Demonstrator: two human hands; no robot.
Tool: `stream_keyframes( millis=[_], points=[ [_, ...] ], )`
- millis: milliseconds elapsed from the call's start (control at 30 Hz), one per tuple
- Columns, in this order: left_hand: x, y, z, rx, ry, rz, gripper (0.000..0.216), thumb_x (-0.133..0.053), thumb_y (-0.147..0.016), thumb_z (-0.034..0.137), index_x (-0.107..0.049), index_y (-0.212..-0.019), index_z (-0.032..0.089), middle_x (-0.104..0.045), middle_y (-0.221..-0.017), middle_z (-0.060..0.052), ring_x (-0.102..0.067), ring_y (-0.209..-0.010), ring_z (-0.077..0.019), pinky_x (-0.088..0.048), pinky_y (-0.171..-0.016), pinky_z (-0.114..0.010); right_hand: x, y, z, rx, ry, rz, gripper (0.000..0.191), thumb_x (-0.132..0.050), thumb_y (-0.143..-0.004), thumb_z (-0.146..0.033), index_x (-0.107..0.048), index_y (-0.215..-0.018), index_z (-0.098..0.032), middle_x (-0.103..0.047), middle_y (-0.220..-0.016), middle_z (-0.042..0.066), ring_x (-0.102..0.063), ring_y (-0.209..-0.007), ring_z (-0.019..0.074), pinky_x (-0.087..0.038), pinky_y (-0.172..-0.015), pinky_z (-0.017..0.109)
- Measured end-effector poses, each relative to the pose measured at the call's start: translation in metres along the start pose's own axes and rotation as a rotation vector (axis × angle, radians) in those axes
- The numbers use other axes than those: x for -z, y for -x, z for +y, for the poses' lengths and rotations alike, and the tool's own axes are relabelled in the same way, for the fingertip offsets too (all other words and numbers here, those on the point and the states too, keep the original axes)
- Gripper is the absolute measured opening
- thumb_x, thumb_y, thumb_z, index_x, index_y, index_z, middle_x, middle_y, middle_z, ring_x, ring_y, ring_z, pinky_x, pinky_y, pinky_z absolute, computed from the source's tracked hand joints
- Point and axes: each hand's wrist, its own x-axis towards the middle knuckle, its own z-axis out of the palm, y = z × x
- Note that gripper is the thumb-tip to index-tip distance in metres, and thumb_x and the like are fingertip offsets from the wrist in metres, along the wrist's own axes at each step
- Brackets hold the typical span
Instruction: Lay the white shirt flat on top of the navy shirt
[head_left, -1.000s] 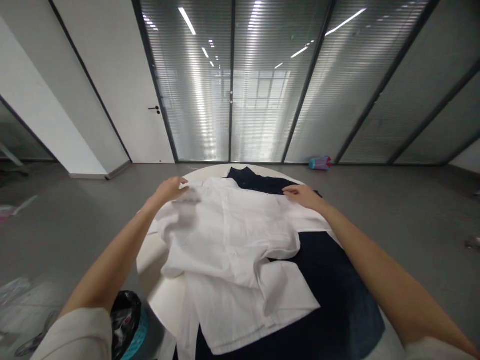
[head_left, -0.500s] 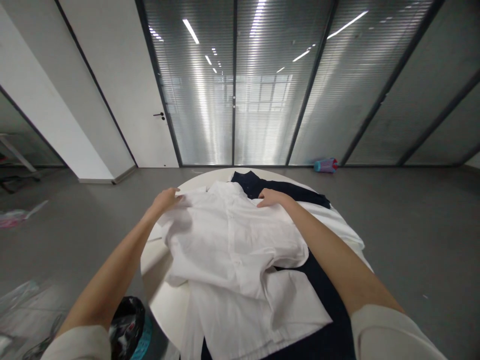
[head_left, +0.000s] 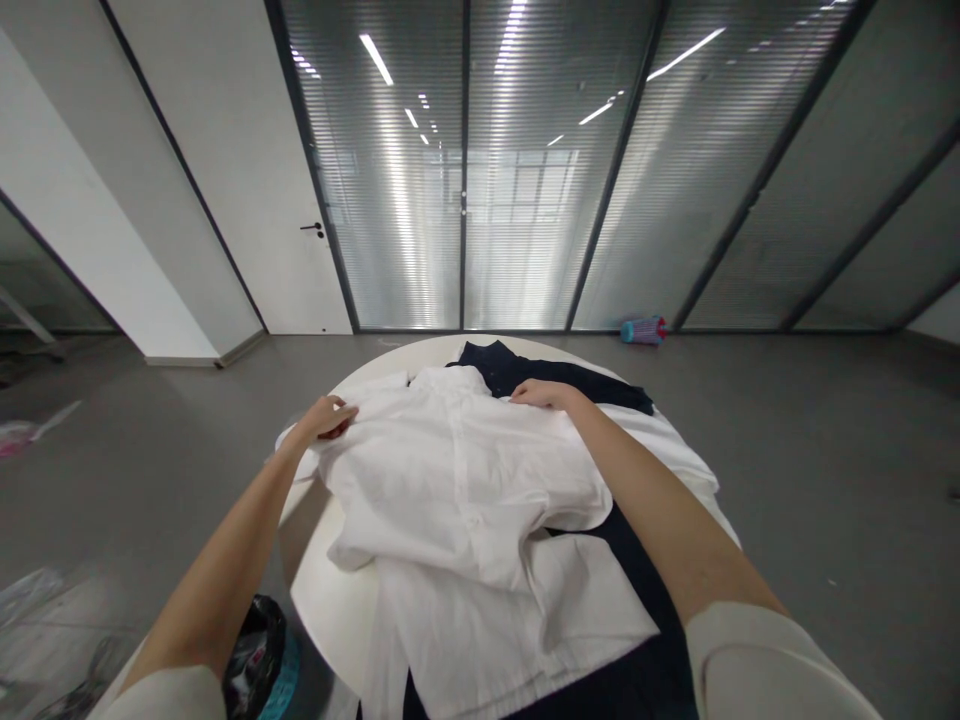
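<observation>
A white button-up shirt [head_left: 435, 490] lies spread on a round white table [head_left: 330, 600], collar at the far side and hem toward me. My left hand [head_left: 330, 417] is closed on the cloth at its left shoulder, fingers curled with a fold between them. At the shoulder right of the collar, my right hand [head_left: 543, 393] pinches the fabric, its fingertips partly hidden. The shirt's lower right side is bunched in folds. Dark navy clothing [head_left: 570, 378] lies behind the collar, and more dark cloth [head_left: 637, 590] shows beneath the shirt on the right.
Another white garment [head_left: 667, 450] drapes over the table's right edge. A blue bin with a black liner [head_left: 281, 670] stands on the floor at lower left. By the glass wall lies a blue and pink basket [head_left: 643, 331]. Clear plastic [head_left: 30, 600] is on the left floor.
My left hand has shifted slightly left and toward me, its fingers curling in on the shirt's shoulder. My right hand stays almost in place. The view has turned slightly.
</observation>
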Motion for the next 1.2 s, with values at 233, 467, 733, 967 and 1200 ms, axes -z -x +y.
stream_keyframes(
  millis=[233, 467, 733, 967, 1200],
  points=[
    [0.005, 0.012, 0.003, 0.014, 0.214, -0.004, 0.031, -0.07, -0.078, 0.043, -0.054, -0.084, 0.017, -0.066, -0.061, -0.002, -0.059, -0.044, -0.0115, -0.04, -0.041, -0.017, 0.001, 0.009, -0.006, -0.043, 0.075, 0.085, 0.04, -0.086, -0.068, -0.043, -0.078, -0.092, -0.013, -0.077, -0.095, 0.01, -0.072, -0.085, 0.0243, -0.056, -0.07, 0.026],
    [-0.002, 0.037, 0.029, -0.23, 0.533, 0.345, 0.018, -0.055, -0.09, 0.031, -0.049, -0.1, 0.018, -0.071, -0.111, -0.013, -0.073, -0.097, -0.0207, -0.06, -0.079, -0.032, 0.017, 0.036, -0.043, -0.082, 0.33, 0.511, 0.043, -0.079, -0.076, -0.029, -0.071, -0.116, -0.016, -0.061, -0.131, 0.017, -0.057, -0.122, 0.0348, -0.047, -0.098, 0.04],
    [-0.02, 0.123, 0.078, -0.819, 0.266, 0.919, 0.06, -0.067, -0.085, 0.041, -0.038, -0.134, 0.02, -0.051, -0.136, -0.015, -0.054, -0.131, -0.0265, -0.044, -0.112, -0.04, 0.042, 0.125, -0.053, -0.086, 0.449, 0.807, 0.04, -0.052, -0.096, -0.051, -0.062, -0.107, -0.014, -0.073, -0.099, 0.02, -0.069, -0.1, 0.0346, -0.052, -0.088, 0.046],
    [-0.034, 0.166, 0.096, -0.793, 0.018, 1.096, 0.078, -0.071, -0.082, 0.038, -0.024, -0.141, 0.016, -0.047, -0.138, -0.022, -0.047, -0.136, -0.0373, -0.016, -0.12, -0.064, 0.025, 0.153, -0.011, 0.406, -0.279, 0.994, 0.035, -0.031, -0.103, -0.046, -0.036, -0.127, -0.02, -0.064, -0.121, 0.016, -0.066, -0.112, 0.0237, -0.058, -0.085, 0.033],
    [-0.009, 0.258, 0.175, -0.775, 0.124, 1.204, 0.094, -0.067, -0.086, 0.034, -0.004, -0.154, 0.02, -0.02, -0.162, -0.02, -0.004, -0.154, -0.0387, 0.019, -0.118, -0.064, 0.034, 0.236, -0.038, 0.802, -0.051, 1.51, 0.065, -0.037, -0.098, -0.059, -0.016, -0.145, -0.021, -0.032, -0.146, 0.019, -0.034, -0.143, 0.0299, -0.032, -0.116, 0.054]
  ],
)
